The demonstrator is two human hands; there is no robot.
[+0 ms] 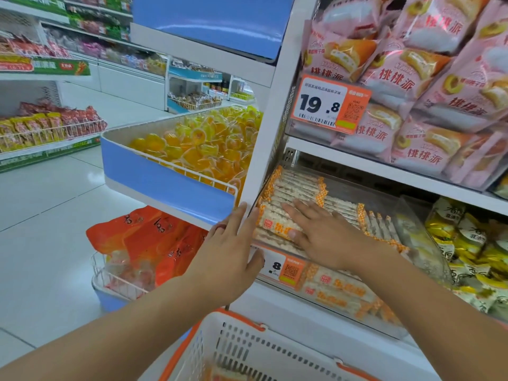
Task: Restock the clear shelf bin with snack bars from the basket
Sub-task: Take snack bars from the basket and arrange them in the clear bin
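My right hand lies flat on the top layer of snack bars inside the clear shelf bin, fingers spread wide and straight, pressing rather than gripping. My left hand braces the bin's front left corner beside the white shelf post, fingers straight and thumb near the price tag; it holds nothing.

The bars sit stacked high at the left end of the bin, the upper rows close to the front lip. I judge the main risk is there: if I push down or forward too hard, the slick wrappers could slide and the top rows spill over the lip onto the shelf below. Uneven pressure could also skew the neat rows, leaving less room for more bars.

The basket sits low and just in front of the shelf; I can barely see what is left in it. Reaching back without looking, I may catch its orange handle and tip it.
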